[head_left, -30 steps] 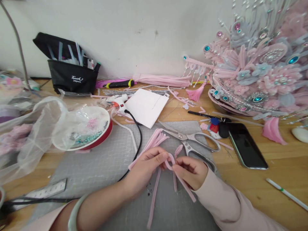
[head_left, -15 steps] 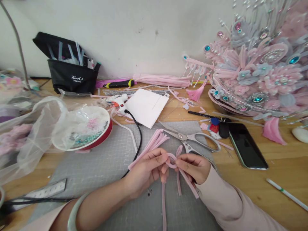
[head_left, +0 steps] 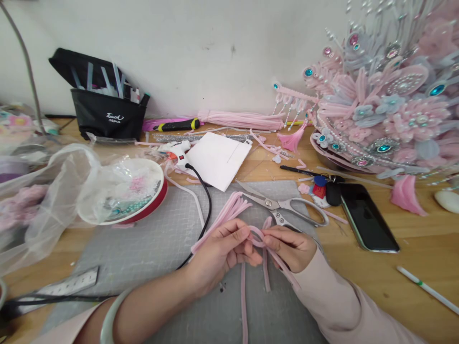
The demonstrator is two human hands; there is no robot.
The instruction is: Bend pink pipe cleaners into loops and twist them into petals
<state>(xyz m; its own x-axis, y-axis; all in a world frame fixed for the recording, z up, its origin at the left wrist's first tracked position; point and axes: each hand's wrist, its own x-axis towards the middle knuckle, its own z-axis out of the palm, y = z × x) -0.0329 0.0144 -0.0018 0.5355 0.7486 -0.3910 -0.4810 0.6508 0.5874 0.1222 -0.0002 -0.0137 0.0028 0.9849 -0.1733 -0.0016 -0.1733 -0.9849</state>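
Observation:
Between my hands is a loop bent in a pink fuzzy strip (head_left: 257, 242). My left hand (head_left: 227, 251) pinches the loop's left side, its lower fingers partly stretched under it. On the right side, my right hand (head_left: 291, 246) pinches the strip where it crosses, and a tail runs down toward the sleeve. Other pink strips (head_left: 244, 301) lie below on the grey cutting mat (head_left: 150, 286). A fanned bundle of pink strips (head_left: 229, 212) rests just behind my left hand. Metal scissors (head_left: 283, 204) lie behind my right hand.
A red-rimmed bowl of beads (head_left: 154, 205), a glue gun (head_left: 180, 152) with black cable and a white card (head_left: 220, 160) stand behind. A phone (head_left: 369, 217) and decorated pink headdress (head_left: 387, 105) are at right, a black pouch (head_left: 109, 112) at back left.
The strip's tail at my right hand has swung up and right, nearer the sleeve. The lower fingers of my left hand have stretched rightward under the loop.

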